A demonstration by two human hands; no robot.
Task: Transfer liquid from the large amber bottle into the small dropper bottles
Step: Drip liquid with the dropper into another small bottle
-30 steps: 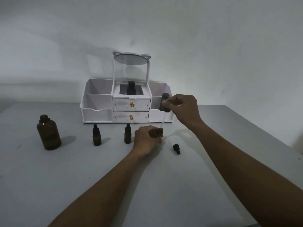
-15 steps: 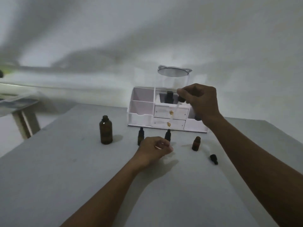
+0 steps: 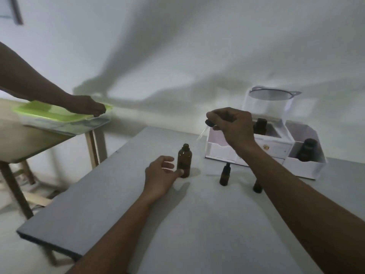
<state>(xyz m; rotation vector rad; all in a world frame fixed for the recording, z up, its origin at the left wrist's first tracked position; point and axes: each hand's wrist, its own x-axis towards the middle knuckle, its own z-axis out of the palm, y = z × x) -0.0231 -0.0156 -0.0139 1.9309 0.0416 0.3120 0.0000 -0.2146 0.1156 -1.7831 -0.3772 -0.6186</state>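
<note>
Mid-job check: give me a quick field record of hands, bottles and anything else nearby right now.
left hand: open, fingers at the large amber bottle, not yet gripping
right hand: raised, pinching a dropper, glass tip angled down-left
large amber bottle: upright on grey table, uncapped
small dropper bottles: one capped; another partly behind the right forearm
organizer: white, behind the bottles, dark bottles inside
bystander: another person's hand on a green-lidded container, side table

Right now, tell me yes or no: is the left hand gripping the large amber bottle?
No. The left hand is open beside the large amber bottle, fingers spread, not wrapped around it.
</note>
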